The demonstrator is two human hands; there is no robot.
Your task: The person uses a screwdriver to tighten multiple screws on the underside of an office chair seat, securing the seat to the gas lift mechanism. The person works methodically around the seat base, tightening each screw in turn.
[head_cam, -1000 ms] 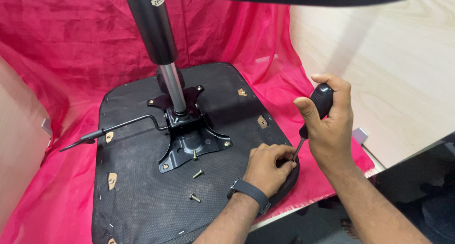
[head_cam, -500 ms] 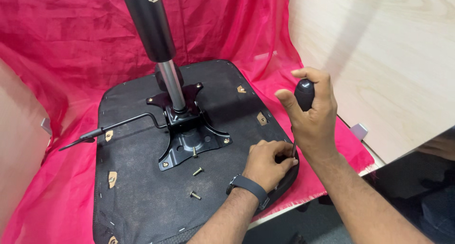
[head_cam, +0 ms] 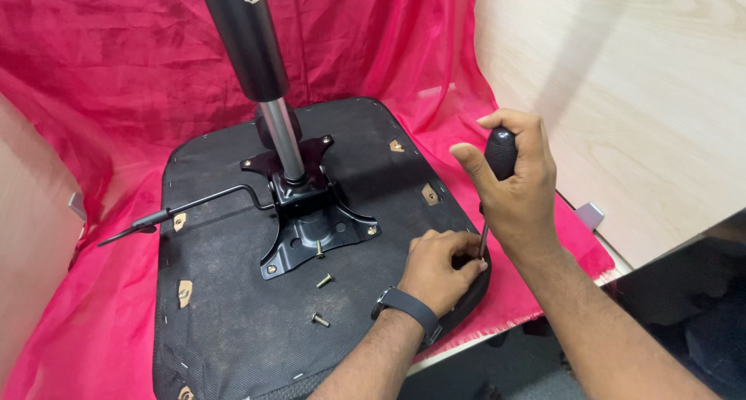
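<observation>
Screwdriver [head_cam: 497,174] upright at seat's [head_cam: 233,322] 3 o'clock edge, tip down among left fingers. Right hand [head_cam: 517,186] wrapped tight round handle; left hand [head_cam: 443,268] pinched shut at shaft tip, fastener hidden. Driving step likely underway; next calls for steady downward pressure. Loose screws [head_cam: 322,279] at 6 o'clock of metal plate [head_cam: 307,225], under the gas cylinder [head_cam: 249,50].

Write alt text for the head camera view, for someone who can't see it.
The right hand grips a black-handled screwdriver upright while the left hand pinches at its tip, at the edge of an upturned black fabric-covered chair seat. The seat lies on a pink cloth, with a black metal mounting plate and three loose brass-coloured screws nearby.
</observation>
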